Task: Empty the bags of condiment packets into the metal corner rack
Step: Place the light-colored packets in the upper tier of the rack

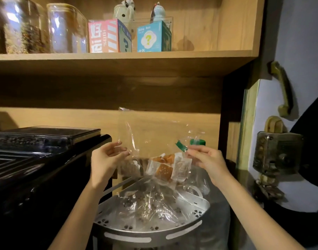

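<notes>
Two hands hold one clear bag [154,141] above the metal rack [151,230]. The left hand [107,157] has its fingers curled, pinching the bag's left edge; the right hand [205,159] pinches the right edge beside a green strip [181,146]. The bag hangs upside down, and a cluster of packets [165,168], orange and white, too bunched to count, sits at its lower opening just over the rack. More clear plastic [149,202] with dark specks lies in the rack's top tier. On the upper shelf [118,56] stand two glass jars [19,26], two boxes [109,36] and two figurines [124,8]. A black machine [37,150] stands to the left of the rack.
</notes>
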`<state>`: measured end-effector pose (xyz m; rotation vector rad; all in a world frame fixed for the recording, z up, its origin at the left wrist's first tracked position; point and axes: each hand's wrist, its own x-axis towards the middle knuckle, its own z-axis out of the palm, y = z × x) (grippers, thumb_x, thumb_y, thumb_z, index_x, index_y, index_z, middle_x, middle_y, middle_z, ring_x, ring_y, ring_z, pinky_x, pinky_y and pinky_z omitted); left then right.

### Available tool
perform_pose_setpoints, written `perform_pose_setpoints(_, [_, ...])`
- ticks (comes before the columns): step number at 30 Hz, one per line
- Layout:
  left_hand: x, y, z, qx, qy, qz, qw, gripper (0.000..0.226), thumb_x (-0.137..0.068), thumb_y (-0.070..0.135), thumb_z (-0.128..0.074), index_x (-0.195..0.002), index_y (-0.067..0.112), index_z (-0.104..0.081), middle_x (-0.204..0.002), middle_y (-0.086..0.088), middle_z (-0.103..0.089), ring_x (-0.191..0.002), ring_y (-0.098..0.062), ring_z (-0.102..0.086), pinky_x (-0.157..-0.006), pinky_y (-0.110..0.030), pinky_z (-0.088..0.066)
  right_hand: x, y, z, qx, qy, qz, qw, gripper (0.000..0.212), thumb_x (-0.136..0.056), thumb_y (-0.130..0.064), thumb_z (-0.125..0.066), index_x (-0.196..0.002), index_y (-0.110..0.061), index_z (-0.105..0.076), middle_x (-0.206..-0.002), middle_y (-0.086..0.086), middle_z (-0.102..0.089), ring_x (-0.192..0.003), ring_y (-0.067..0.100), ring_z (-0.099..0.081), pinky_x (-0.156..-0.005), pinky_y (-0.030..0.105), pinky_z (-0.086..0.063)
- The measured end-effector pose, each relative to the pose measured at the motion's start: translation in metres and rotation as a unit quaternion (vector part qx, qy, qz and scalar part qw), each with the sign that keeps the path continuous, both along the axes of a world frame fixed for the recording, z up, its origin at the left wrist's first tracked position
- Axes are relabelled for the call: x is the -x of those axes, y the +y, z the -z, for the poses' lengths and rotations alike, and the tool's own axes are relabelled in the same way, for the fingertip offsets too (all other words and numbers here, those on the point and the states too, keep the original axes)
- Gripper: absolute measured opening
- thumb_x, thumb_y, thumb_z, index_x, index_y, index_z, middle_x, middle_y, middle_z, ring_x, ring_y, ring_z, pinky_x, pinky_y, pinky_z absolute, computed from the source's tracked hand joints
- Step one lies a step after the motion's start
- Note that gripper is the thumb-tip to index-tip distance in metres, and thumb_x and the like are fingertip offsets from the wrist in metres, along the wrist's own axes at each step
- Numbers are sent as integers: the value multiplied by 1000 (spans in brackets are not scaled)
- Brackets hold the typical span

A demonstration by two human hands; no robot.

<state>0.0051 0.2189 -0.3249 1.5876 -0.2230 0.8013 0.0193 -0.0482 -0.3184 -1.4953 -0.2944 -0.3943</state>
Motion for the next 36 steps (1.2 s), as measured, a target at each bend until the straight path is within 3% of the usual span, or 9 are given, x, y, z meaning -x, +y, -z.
perform_pose_setpoints(4, [1, 2, -7, 12, -2, -14, 1000, 48, -65, 6, -79, -109, 0, -62, -89, -9, -70, -77, -10, -69, -66, -14, -55, 5, -3, -11, -22, -29, 6, 999, 16, -79, -3, -66, -95, -4, -67, -81, 8, -71, -60, 7, -69, -54, 19, -56])
perform_pose_setpoints(8, [4, 1, -14, 12, 2, -36, 999, 30, -66, 17, -79, -93, 6, -71, -84, -3, -71, -67, -10, -68, -66, -21, -55, 5, -9, -22, -23, -59, 21, 998, 16, -79, -6, -67, -95, -8, -69, -77, 6, -72, -62, 10, -69, -60, 23, -57])
perform_pose_setpoints(11, [3, -1, -22, 16, -9, -20, 1000, 8, -75, 14, -72, -83, 15, -71, -83, -5, -71, -77, -16, -68, -64, -19, -54, 3, -13, -31, -22, -65, 29, 997, 19, -78, -5, -69, -96, -7, -67, -81, 8, -71, -60, 7, -68, -55, 19, -56])
perform_pose_setpoints(17, [4, -4, -38, 62, -17, 30, 997, 6, -86, 14, -59, -83, 17, -63, -84, -9, -71, -68, -18, -71, -67, -33, -54, 1, -14, -41, -44, -64, 22, 997, 18, -78, -4, -68, -96, -4, -64, -76, 7, -68, -61, 9, -67, -55, 19, -55])
perform_pose_setpoints(22, [2, -6, -38, 78, -25, 48, 995, 4, -86, 15, -60, -85, 17, -64, -74, 1, -73, -68, -16, -71, -64, -30, -55, -2, -18, -29, -155, 17, -125, 980, 35, -74, -16, -67, -106, -7, -58, -96, 14, -67, -85, 23, -66, -81, 34, -56])
perform_pose_setpoints(26, [3, -4, -34, 70, -34, 34, 996, 5, -87, 16, -58, -86, 18, -63, -83, -5, -71, -68, -14, -70, -65, -30, -54, -7, -23, 5, -43, 132, -178, 974, 53, -71, -17, -72, -120, -6, -54, -118, 22, -63, -109, 34, -61, -97, 43, -48])
perform_pose_setpoints(30, [3, -3, -33, 75, -46, 35, 996, 8, -88, 16, -56, -86, 21, -62, -87, -7, -71, -70, -14, -70, -62, -25, -53, -1, -16, 28, 45, 195, -173, 964, 37, -79, 1, -65, -114, -2, -58, -108, 20, -69, -94, 27, -69, -82, 36, -57])
perform_pose_setpoints(33, [4, -5, -33, 76, -51, 36, 995, 7, -89, 16, -55, -89, 21, -61, -88, -4, -70, -70, -12, -70, -63, -23, -55, 2, -6, 31, 68, 173, -137, 973, 20, -83, 3, -59, -103, 2, -60, -92, 14, -71, -79, 19, -71, -67, 30, -59])
perform_pose_setpoints(36, [4, -2, -34, 96, -30, 46, 994, 13, -87, 11, -58, -98, 17, -60, -90, -2, -70, -70, -8, -70, -63, -18, -53, 1, 3, 25, 52, 128, -62, 988, 15, -84, 1, -59, -99, 1, -60, -91, 12, -69, -79, 20, -69, -69, 30, -59])
